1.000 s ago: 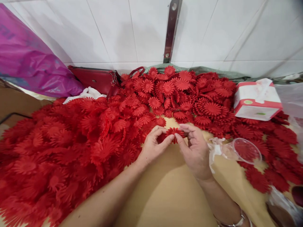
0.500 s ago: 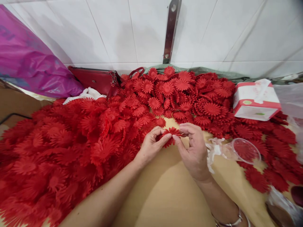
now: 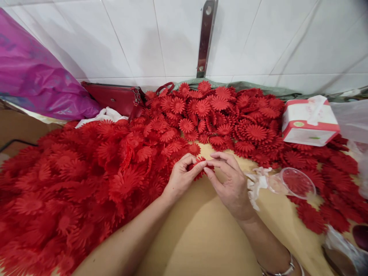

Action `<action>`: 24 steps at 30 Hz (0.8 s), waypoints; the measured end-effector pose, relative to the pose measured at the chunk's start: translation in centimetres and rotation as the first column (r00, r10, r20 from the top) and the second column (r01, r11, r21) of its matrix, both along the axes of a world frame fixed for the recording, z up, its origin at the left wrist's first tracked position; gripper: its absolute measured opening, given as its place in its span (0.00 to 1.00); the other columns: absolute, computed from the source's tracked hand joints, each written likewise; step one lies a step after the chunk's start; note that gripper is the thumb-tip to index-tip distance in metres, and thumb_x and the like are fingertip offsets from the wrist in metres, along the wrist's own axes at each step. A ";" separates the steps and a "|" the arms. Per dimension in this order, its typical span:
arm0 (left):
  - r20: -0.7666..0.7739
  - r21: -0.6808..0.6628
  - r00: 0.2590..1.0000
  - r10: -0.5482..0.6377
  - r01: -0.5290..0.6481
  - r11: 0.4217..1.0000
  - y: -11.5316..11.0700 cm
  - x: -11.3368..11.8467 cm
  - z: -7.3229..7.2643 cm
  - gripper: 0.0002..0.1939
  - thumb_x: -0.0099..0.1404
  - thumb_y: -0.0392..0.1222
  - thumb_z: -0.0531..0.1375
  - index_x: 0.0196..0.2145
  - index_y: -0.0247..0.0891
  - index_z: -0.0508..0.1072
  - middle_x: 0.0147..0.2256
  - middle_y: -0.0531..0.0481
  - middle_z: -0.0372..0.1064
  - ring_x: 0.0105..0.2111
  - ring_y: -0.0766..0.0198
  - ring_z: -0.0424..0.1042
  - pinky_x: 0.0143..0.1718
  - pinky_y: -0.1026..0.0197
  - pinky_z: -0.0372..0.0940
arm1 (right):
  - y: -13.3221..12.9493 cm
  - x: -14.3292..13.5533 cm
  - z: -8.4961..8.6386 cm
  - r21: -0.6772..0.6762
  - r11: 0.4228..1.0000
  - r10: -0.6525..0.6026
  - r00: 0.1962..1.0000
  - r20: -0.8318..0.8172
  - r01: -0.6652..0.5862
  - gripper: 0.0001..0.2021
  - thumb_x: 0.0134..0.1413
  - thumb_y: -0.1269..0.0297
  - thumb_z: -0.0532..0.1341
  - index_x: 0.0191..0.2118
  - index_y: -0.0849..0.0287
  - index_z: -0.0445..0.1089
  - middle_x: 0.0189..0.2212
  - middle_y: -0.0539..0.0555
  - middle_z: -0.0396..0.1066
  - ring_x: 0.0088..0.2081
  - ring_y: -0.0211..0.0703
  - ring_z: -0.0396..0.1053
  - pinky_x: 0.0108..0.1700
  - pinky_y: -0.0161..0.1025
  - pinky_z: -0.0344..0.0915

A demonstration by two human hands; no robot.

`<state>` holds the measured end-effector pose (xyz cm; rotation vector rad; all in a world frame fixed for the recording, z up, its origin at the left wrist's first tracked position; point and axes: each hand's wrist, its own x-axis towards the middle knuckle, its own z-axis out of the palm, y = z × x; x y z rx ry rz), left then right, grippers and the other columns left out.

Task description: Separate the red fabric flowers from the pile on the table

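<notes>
Pinching a red flower between its thumb and bent fingers, the left hand holds it up over the table. The flower is in the middle, well apart from the left and right edges, just in front of the heap that lies along the back edge by the wall. The right hand has its thumb and pointing finger close together at the flower's right side. I cannot tell if those two tips squeeze it or only touch it.

The flower looks very light, like thin cloth or soft foam. Its petals seem bendy and would likely fold under a hard squeeze. It does not look slippery. The thin petal tips might tear if tugged, so the best place to hold it should be near the round middle, with soft fingertips.

More flowers like it make a big pile along the left edge. They lie on top of each other, so some may stick together. Toward the back right corner, a tissue box sits on more flowers. A see-through plastic cup lies in front of it.
</notes>
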<state>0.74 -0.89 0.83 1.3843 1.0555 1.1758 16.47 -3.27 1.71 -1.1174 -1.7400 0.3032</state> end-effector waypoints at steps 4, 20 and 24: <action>-0.006 -0.003 1.000 0.013 -0.013 1.000 0.0 0.0 -0.1 0.22 0.64 0.58 0.65 0.23 0.37 0.71 0.27 0.53 0.63 0.32 0.64 0.63 0.38 0.61 0.60 | 0.0 0.0 -0.1 -0.001 1.000 -0.018 0.999 0.036 0.018 0.06 0.64 0.69 0.62 0.43 0.54 0.75 0.45 0.57 0.73 0.48 0.48 0.74 0.53 0.50 0.72; -0.111 0.075 0.987 -0.119 0.128 0.989 0.0 0.1 -0.7 0.09 0.70 0.45 0.61 0.36 0.37 0.76 0.36 0.49 0.69 0.39 0.61 0.68 0.46 0.59 0.62 | 0.3 0.6 -1.2 -0.340 0.939 -0.084 0.921 -0.380 -0.055 0.06 0.63 0.60 0.62 0.37 0.56 0.73 0.45 0.56 0.74 0.48 0.46 0.72 0.51 0.44 0.68; -0.162 0.100 0.981 -0.106 0.123 0.987 -0.1 0.1 -0.6 0.09 0.70 0.45 0.60 0.35 0.38 0.74 0.36 0.49 0.68 0.39 0.61 0.67 0.44 0.60 0.61 | 0.4 0.3 -2.0 -0.349 0.936 -0.134 0.870 -0.474 -0.046 0.08 0.63 0.58 0.62 0.38 0.57 0.73 0.44 0.56 0.74 0.45 0.45 0.72 0.46 0.42 0.68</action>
